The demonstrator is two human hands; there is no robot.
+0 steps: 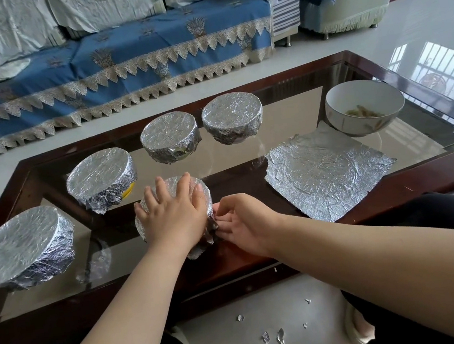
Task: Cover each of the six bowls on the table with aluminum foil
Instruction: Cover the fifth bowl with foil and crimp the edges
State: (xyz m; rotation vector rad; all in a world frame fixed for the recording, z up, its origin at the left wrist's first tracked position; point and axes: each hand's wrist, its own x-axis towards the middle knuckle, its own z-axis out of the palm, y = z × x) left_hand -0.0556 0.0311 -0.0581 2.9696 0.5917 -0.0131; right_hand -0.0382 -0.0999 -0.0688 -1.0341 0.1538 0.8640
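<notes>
The left hand [172,210] lies flat with fingers spread on the foil top of the near bowl [204,191], pressing it down. The right hand [240,223] is at that bowl's right side, fingertips curled in and pinching the crumpled foil skirt against the wall.

Taking this near bowl as the landmark: four wrapped bowls [170,136] curve away behind it and to its left. The one open bowl [365,106], white with some food in the bottom, stands well off to its far right. A flat foil sheet [326,176], already creased, lies between the two, its near edge reaching the table's [421,179] wooden rim.

The risks, as I judge them:
- The foil is thin. Torn scraps [280,336] lie on the floor below, so a hard pinch could rip the skirt and leave a gap.
- The table top is glass and slick. A sideways push from the right hand could slide the bowl toward the near edge if the left hand lets up.
- Heavy pressure from the palm could dent or puncture the stretched top.
- The loose sheet could be brushed off the rim by the right forearm.
</notes>
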